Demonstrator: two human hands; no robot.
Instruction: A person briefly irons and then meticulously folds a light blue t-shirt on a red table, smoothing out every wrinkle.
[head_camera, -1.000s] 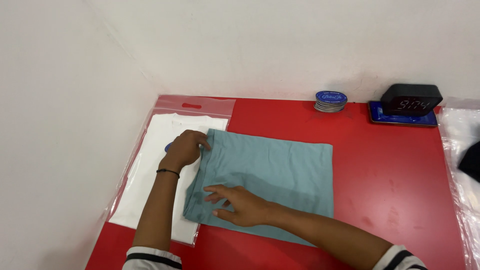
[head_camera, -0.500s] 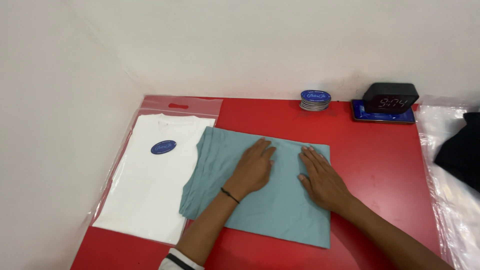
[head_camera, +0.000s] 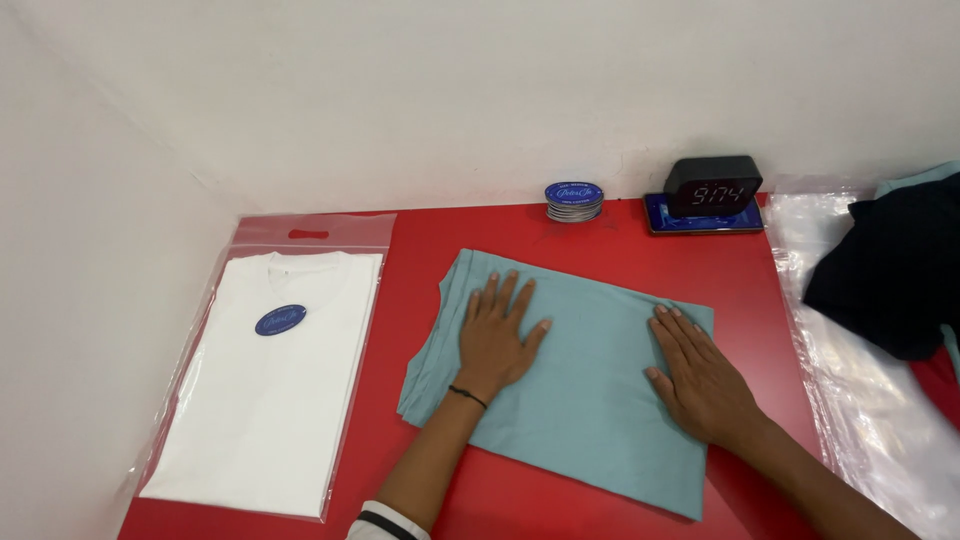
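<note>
both of my grips are released, left hand (head_camera: 492, 338) and right hand (head_camera: 700, 375) pressed flat on the folded teal shirt (head_camera: 580, 390), pinning it smooth against the red tabletop (head_camera: 420, 260).

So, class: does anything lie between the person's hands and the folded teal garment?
Nothing visible does. The left hand and right hand both lie flat, palms down, directly on the folded teal garment.

— What is seen of the teal garment (head_camera: 585, 400)?
— It is folded into a flat rectangle, laid slightly askew on the red worktop (head_camera: 420, 260), its layered edges stacked at the left side.
</note>
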